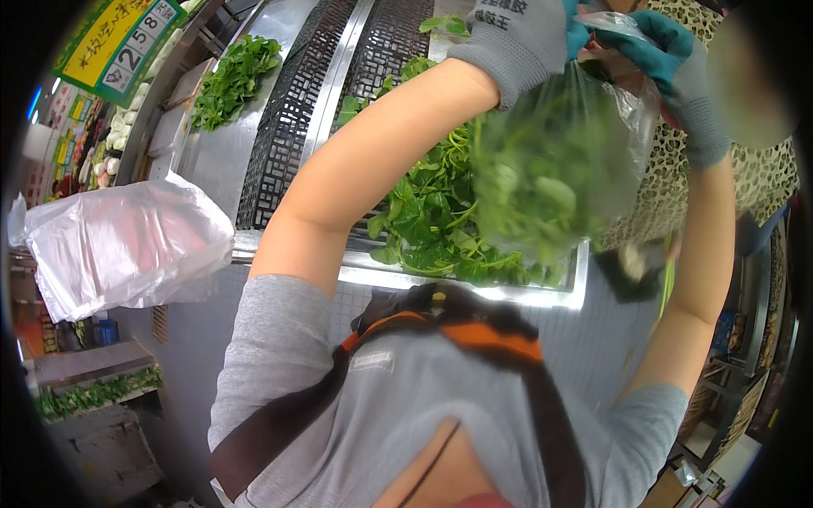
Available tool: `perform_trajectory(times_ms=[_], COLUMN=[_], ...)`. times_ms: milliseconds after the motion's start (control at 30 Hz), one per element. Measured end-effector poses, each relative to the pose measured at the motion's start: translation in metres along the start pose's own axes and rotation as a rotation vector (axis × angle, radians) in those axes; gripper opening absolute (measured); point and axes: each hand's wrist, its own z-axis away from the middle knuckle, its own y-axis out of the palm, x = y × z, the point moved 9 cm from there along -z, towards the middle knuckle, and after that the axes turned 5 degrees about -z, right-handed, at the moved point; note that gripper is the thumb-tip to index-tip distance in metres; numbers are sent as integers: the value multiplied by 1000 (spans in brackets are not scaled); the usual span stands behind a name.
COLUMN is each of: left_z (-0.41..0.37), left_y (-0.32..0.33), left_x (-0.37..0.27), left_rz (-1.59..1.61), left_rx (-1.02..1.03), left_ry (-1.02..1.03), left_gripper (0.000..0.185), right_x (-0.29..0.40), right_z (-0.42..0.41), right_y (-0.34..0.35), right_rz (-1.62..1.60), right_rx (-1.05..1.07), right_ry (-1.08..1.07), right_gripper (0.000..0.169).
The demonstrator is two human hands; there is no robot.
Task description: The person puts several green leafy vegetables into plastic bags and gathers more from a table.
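A clear plastic bag [625, 159] of leafy greens [540, 184] hangs in front of me, slightly blurred. Both my hands wear grey knit gloves with teal coating. My left hand [533, 38] grips the bag near its top, its fingers partly cut off by the picture's edge. At the bag's mouth, my right hand [670, 54] pinches the plastic film. Below and to the left of the bag, a heap of loose leafy greens [438, 216] lies in a metal-edged display counter.
Black perforated dividers [286, 114] run along the counter [216, 159]. A bunch of greens [235, 79] lies beyond them. A stack of plastic bags [127, 244] hangs at left, below a price sign [117, 47]. A person in leopard-print clothing [673, 152] stands close at right.
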Motion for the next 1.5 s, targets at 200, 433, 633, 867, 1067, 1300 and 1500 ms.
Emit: perform_trajectory(times_ms=[200,433,633,867,1067,1300,1500], left_z=[4,15,32,271,354,388,292], left_y=[34,86,47,45,72,92,62], left_x=[13,14,-13,49,27,54,69], left_rz=[292,594,489,563,29,-104,153], left_rx=[222,462,-56,445,920,1271,733], left_ry=[-255,-257,-365,-954,-600,-491,-513], left_gripper=[11,17,17,28,81,45,32], right_x=[-35,-14,-23,-46,-74,-46,66], right_z=[6,43,66,111,158,253,251], right_y=[-15,-14,-28,-46,-85,-185,-61], right_rz=[367,566,564,232,-64,460,655], right_rx=[22,-127,-201,-108,-302,-355,-489], right_ry=[-195,-475,-298,-91,303,493,-18], right_gripper=[26,14,10,16,17,25,33])
